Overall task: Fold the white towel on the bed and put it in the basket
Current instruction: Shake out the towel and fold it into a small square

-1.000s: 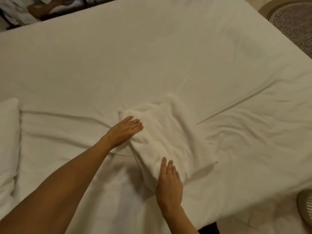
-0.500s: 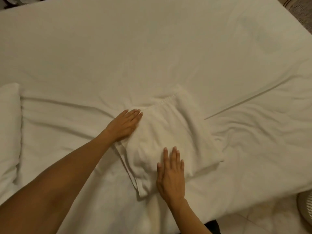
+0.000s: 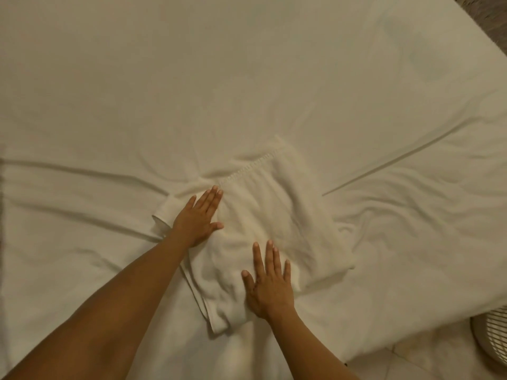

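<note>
A single head-worn wide-angle camera looked forward and steeply down, from close above, onto the bed (image 3: 247, 78). Both forearms entered from the bottom edge; floor showed at bottom right.

White towel (image 3: 277, 215) with stitched hem band, on plain cream-white bed sheet (image 3: 247, 78)

This is a bedroom: a wide bed (image 3: 247, 78) with a white wrinkled sheet, pale tiled floor (image 3: 411, 363) beside it.
</note>
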The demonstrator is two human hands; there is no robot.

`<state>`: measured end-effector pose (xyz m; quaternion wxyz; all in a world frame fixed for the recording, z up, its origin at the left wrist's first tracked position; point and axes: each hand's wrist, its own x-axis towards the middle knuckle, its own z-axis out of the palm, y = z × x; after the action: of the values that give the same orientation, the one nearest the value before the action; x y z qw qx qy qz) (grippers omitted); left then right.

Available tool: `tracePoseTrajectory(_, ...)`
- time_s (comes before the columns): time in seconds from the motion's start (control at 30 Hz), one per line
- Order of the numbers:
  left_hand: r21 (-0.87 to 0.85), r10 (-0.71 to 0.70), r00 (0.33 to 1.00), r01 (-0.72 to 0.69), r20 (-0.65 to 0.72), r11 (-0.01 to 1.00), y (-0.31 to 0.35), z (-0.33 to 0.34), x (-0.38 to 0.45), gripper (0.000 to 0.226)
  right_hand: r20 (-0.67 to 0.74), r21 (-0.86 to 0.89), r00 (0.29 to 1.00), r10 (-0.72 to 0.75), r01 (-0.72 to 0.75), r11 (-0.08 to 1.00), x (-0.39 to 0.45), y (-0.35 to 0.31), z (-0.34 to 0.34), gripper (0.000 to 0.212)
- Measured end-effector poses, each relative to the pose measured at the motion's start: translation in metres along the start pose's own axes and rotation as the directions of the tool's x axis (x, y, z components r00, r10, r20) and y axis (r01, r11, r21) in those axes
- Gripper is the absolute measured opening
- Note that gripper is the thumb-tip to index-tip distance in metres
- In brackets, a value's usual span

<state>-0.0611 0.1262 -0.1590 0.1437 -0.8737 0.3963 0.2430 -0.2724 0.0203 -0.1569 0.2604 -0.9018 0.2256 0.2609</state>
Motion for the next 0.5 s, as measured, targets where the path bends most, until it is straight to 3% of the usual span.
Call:
tracePoseTrajectory(0.13,0.023,-0.011,1.0,0.01,0.023,1.0,0.008,-0.016,-0.009,0.077,-0.01,-0.016,0.999,-0.051,0.051,0.999,-0.005,0.008,-0.018,0.082)
tracePoseTrajectory(0.27,-0.012,-0.006,1.0,0.007,0.018,1.0,0.023,-0.029,-0.021,0.074,-0.127,-0.021,0.992,0.0,-0.003,1.0,-0.013,0.033,-0.042,0.092)
tracePoseTrajectory(0.4,-0.043,0.012,1.0,-0.012,-0.007,0.999,0.039,-0.046,-0.016,0.075,-0.258,-0.036,0.962,0.084,-0.097,0.995,-0.013,0.06,-0.067,0.073)
tracePoseTrajectory(0.5,0.001,0.063,0.996,-0.063,-0.062,0.998,0.054,-0.064,0.001,0.076,-0.249,0.02,0.953,0.171,-0.172,0.985,-0.008,0.078,-0.083,0.068)
